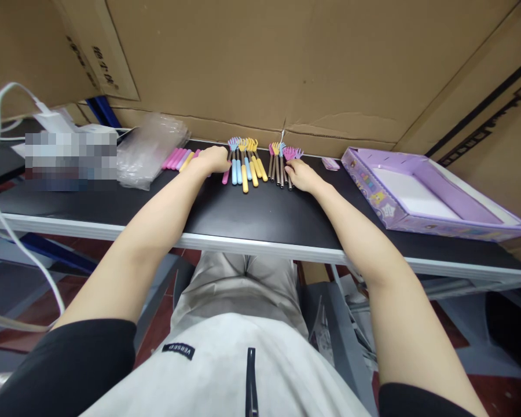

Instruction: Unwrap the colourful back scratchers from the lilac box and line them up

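My left hand [215, 159] is closed, fingers curled down over the right end of a row of loose pink, purple and yellow handles [178, 158]; what is in its fingers is hidden. Right beside it lies a group of back scratchers [244, 168], with claw heads and pink, blue or yellow handles. My right hand [300, 175] is bent over the right side of a bunch of bare metal back scratcher rods [278, 168]. Its fingertips pinch at one of these rods, whose claw heads are pink, yellow, blue and purple.
Clear plastic bags [150, 150] lie at the left, near a white charger and cable [47, 119]. An open purple box [417, 223] stands at the right on the black table [260, 214]. A small pink packet [330, 164] lies nearby. Cardboard walls [260, 69] close off the back.
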{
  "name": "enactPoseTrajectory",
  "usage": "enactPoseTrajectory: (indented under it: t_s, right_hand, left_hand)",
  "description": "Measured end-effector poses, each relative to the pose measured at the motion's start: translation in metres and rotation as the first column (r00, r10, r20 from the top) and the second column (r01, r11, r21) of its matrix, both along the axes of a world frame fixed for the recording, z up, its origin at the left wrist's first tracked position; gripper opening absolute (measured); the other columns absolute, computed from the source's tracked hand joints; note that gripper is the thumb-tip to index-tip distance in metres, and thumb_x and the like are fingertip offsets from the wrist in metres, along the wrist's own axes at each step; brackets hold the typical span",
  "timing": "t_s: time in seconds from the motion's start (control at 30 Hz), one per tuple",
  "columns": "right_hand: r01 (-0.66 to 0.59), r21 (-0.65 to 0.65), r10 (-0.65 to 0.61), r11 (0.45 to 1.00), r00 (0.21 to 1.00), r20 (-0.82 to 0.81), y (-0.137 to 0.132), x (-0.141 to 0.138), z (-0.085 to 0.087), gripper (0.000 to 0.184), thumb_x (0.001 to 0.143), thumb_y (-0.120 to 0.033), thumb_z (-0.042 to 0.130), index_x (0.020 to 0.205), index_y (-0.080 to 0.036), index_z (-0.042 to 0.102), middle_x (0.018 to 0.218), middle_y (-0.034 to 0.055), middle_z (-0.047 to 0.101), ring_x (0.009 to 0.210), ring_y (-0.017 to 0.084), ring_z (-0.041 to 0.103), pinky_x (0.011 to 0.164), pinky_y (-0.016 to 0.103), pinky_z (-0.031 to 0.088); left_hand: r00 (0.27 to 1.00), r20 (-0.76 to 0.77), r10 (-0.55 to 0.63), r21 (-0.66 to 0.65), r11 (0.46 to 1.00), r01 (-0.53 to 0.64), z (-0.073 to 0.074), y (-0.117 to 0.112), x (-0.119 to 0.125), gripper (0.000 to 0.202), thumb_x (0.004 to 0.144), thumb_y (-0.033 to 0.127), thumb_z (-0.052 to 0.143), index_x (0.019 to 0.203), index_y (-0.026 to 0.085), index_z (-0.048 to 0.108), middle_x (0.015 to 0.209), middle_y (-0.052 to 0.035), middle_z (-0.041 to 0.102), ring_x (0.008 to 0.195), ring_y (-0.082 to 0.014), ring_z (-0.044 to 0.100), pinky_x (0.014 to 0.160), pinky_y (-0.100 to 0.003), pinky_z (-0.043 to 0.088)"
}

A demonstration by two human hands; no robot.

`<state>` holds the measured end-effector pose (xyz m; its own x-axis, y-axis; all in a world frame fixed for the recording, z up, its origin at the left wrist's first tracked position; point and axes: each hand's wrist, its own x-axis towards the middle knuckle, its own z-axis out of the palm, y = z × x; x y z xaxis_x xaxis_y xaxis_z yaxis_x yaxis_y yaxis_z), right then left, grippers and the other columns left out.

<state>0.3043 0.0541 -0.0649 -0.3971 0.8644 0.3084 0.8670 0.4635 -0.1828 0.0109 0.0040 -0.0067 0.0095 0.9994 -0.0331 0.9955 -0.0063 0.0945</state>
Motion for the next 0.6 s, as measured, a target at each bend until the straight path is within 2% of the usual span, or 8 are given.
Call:
enactPoseTrajectory:
  t_s: [0.07,0.13,0.2,0.27,0.43,0.5,0.6]
  right_hand:
    - [0.006,-0.006,-0.006,1.000,1.000,0.003,-0.001,-0.001,0.001,0.041,0.107,-0.029,0.043,0.132,-0.009,0.068,0.139,0.0216,0.067,0.132,0.032,0.064,0.119,0.050,0.047]
    - [0.022,-0.018,-0.021,1.000,1.000,0.010,-0.003,-0.002,0.002,0.042,0.107,-0.028,0.043,0.133,-0.008,0.067,0.141,0.0231,0.066,0.133,0.032,0.064,0.120,0.050,0.047]
    - [0.030,-0.025,-0.030,0.999,0.999,0.010,-0.004,-0.003,0.003,0.042,0.107,-0.028,0.043,0.134,-0.006,0.067,0.143,0.0239,0.065,0.133,0.033,0.064,0.120,0.049,0.047]
    - [0.025,-0.017,-0.025,1.000,1.000,0.002,-0.005,-0.003,0.004,0.042,0.106,-0.027,0.044,0.135,-0.007,0.067,0.142,0.0233,0.066,0.133,0.032,0.064,0.121,0.050,0.046]
    - [0.039,-0.022,-0.038,0.999,0.999,0.015,-0.008,-0.005,0.006,0.041,0.106,-0.026,0.044,0.134,-0.007,0.067,0.142,0.0233,0.066,0.132,0.033,0.064,0.120,0.049,0.046]
    - [0.050,-0.031,-0.049,0.998,0.998,0.030,-0.011,-0.006,0.009,0.041,0.106,-0.025,0.044,0.135,-0.005,0.066,0.144,0.0248,0.064,0.134,0.033,0.063,0.120,0.047,0.046]
    - [0.048,-0.022,-0.047,0.999,0.998,0.044,-0.015,-0.007,0.013,0.040,0.107,-0.026,0.043,0.133,-0.006,0.066,0.142,0.0246,0.064,0.134,0.033,0.063,0.118,0.047,0.048]
  left_hand:
    - [1.000,-0.014,-0.018,-0.014,1.000,0.018,0.000,0.001,0.000,0.045,0.088,0.043,0.060,0.117,0.015,0.080,0.098,-0.0184,0.080,0.099,-0.0362,0.078,0.090,-0.036,0.060]
    - [0.998,-0.030,-0.050,-0.029,0.998,0.049,-0.001,0.002,0.000,0.038,0.086,0.038,0.057,0.101,0.016,0.084,0.094,-0.0184,0.080,0.100,-0.0358,0.077,0.090,-0.036,0.060]
    - [0.997,-0.041,-0.066,-0.042,0.997,0.064,-0.003,0.003,0.000,0.033,0.083,0.038,0.058,0.085,0.018,0.085,0.088,-0.0178,0.079,0.103,-0.0357,0.076,0.094,-0.035,0.059]
    - [0.997,-0.044,-0.061,-0.045,0.997,0.059,-0.004,0.004,0.000,0.030,0.081,0.038,0.061,0.081,0.020,0.085,0.084,-0.0173,0.079,0.106,-0.0362,0.076,0.096,-0.036,0.058]
    - [0.999,-0.029,-0.037,-0.066,0.997,0.035,-0.002,0.001,0.002,0.030,0.083,0.037,0.063,0.087,0.018,0.086,0.088,-0.0171,0.079,0.104,-0.0352,0.076,0.098,-0.035,0.058]
    - [1.000,-0.006,0.011,-0.047,0.999,-0.011,0.006,-0.003,0.001,0.034,0.088,0.036,0.063,0.103,0.013,0.084,0.101,-0.0186,0.080,0.108,-0.0344,0.076,0.099,-0.034,0.057]
    - [0.991,0.058,0.119,0.108,0.986,-0.124,0.030,-0.012,-0.011,0.046,0.098,0.030,0.058,0.132,0.002,0.071,0.132,-0.0250,0.072,0.128,-0.0354,0.068,0.110,-0.036,0.052]
